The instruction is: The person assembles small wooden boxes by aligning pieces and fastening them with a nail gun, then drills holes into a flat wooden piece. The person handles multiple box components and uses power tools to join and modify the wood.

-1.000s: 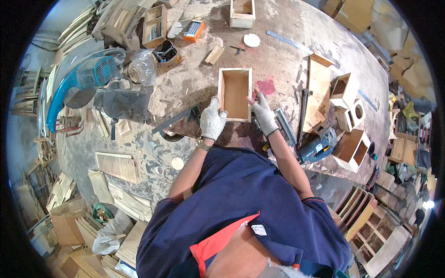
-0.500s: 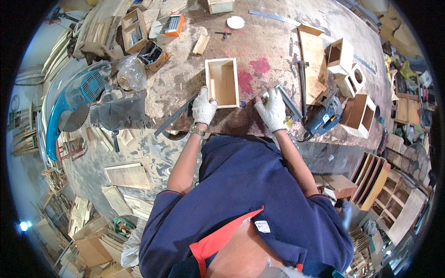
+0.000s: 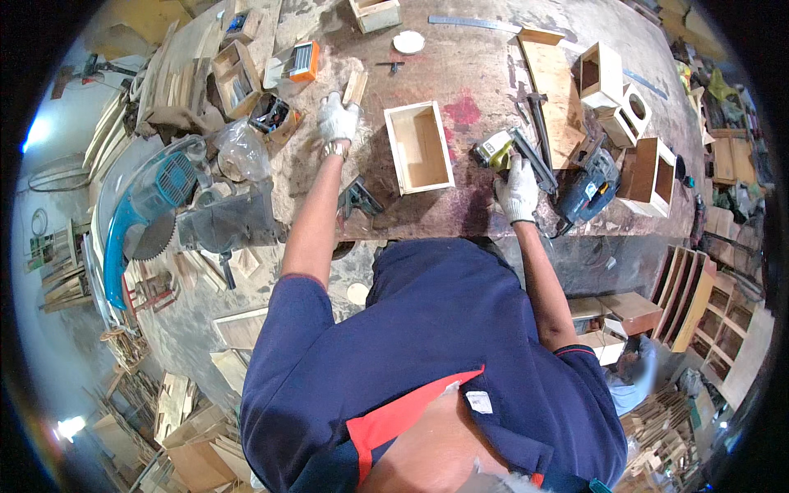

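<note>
— While the gloved left hand (image 3: 337, 117) reaches well up the workbench (image 3: 485, 62), what is it actually on?

— Its fingers are curled loosely downward over the bench top, and just past the fingertips, up and to the right, lies a small wooden block (image 3: 355, 86). Whether the hand has hold of anything cannot be told; the glove hides the palm. An orange box of fasteners (image 3: 303, 61) sits further up and to the left.

— And the right hand (image 3: 518, 189)?

— Gloved too, closed around the rear of a yellow-and-black nail gun (image 3: 503, 150) that rests on the bench. The tool's long axis runs from the hand up and leftward, its nose toward the open wooden box (image 3: 419, 147).

— So where does that box lie?

— Between the two hands, flat on the bench with its opening upward, its long side running away from the person and tilted slightly. It touches neither hand. The right hand with the tool is the nearer one; the box lies to its left and a little above. The left hand is further off, with the box down and to its right.

— Anything beyond the right hand?

— A blue jigsaw (image 3: 588, 191) just to its right, then several finished birdhouse-like boxes (image 3: 620, 90). Left of the bench stands a teal mitre saw (image 3: 152, 214).
</note>
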Demonstrator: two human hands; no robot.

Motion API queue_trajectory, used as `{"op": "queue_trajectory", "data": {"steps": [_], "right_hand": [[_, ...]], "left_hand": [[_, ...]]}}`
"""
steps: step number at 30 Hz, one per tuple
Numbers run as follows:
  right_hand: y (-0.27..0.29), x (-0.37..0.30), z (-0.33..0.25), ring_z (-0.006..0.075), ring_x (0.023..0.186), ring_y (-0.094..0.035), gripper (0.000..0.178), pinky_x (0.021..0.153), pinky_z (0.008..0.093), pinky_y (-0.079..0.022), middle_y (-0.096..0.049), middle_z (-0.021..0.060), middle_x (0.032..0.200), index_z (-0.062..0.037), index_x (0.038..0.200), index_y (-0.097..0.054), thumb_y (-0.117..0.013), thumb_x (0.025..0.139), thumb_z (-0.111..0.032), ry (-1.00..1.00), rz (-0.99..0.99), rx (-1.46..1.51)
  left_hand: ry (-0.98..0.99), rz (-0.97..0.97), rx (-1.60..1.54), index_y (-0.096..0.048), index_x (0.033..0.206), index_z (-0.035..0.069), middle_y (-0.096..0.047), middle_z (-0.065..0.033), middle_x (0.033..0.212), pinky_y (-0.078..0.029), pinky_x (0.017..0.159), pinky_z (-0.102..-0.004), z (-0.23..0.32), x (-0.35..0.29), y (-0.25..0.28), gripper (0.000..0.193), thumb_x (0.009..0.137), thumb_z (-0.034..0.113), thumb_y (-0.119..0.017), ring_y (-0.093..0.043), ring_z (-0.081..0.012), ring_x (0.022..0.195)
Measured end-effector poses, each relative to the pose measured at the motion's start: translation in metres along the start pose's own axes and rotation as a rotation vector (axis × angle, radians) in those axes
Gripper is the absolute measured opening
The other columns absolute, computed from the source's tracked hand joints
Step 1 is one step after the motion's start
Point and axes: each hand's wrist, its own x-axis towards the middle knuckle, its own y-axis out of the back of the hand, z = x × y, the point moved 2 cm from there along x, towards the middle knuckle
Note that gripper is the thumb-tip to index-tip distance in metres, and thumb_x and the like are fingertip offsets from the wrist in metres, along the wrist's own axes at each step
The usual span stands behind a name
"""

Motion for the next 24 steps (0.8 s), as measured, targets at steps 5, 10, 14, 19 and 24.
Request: {"op": "queue_trajectory", "data": {"steps": [5,10,14,19,24], "right_hand": [[0.016,0.004,-0.015,0.0408,0.103,-0.063,0.068,0.086,0.0492,-0.053,-0.06,0.021,0.114,-0.0068,0.139,-0.052,-0.081,0.08,-0.025,0.06,0.114,0.028],[0.045,-0.01,-0.03,0.0334,0.097,-0.068,0.057,0.081,0.043,-0.054,-0.066,0.0175,0.112,-0.0054,0.138,-0.055,-0.076,0.088,-0.025,0.057,0.149,0.32],[0.047,0.005,-0.061,0.0145,0.072,-0.066,0.033,0.068,0.0308,-0.054,-0.07,0.0096,0.086,-0.0018,0.127,-0.066,-0.066,0.096,-0.013,-0.001,0.003,0.849],[0.033,0.032,-0.103,0.013,0.078,-0.065,0.034,0.067,0.0274,-0.054,-0.069,0.0038,0.098,-0.0002,0.133,-0.064,-0.064,0.102,-0.014,0.077,-0.266,1.213],[0.012,0.039,-0.109,0.012,0.078,-0.068,0.028,0.067,0.027,-0.06,-0.069,0.0046,0.098,0.0073,0.121,-0.065,-0.068,0.099,-0.01,-0.125,-0.458,1.404]], "left_hand": [[0.093,-0.237,0.052,-0.071,0.1,0.006,-0.072,-0.0198,0.099,-0.055,0.086,-0.0499,-0.038,0.048,-0.046,0.031,0.087,0.034,-0.068,-0.069,-0.0377,0.096],[0.044,-0.081,-0.191,-0.071,0.098,0.003,-0.073,-0.0164,0.093,-0.054,0.077,-0.0434,-0.02,0.022,0.003,0.02,0.096,0.019,-0.059,-0.069,-0.0337,0.082],[0.109,-0.391,-0.811,-0.071,0.105,0.002,-0.069,-0.0069,0.086,-0.053,0.077,-0.0372,0.034,-0.042,0.057,0.023,0.102,0.02,-0.057,-0.064,-0.0196,0.079],[-0.062,-0.719,-0.732,-0.07,0.115,0.0,-0.066,0.0007,0.093,-0.052,0.079,-0.0301,0.079,-0.1,0.092,0.027,0.105,0.022,-0.057,-0.061,-0.0127,0.087],[-0.192,-0.507,-0.426,-0.07,0.12,0.005,-0.069,-0.018,0.099,-0.053,0.084,-0.0372,0.1,-0.122,0.099,0.028,0.099,0.022,-0.063,-0.069,-0.0319,0.091]]}}
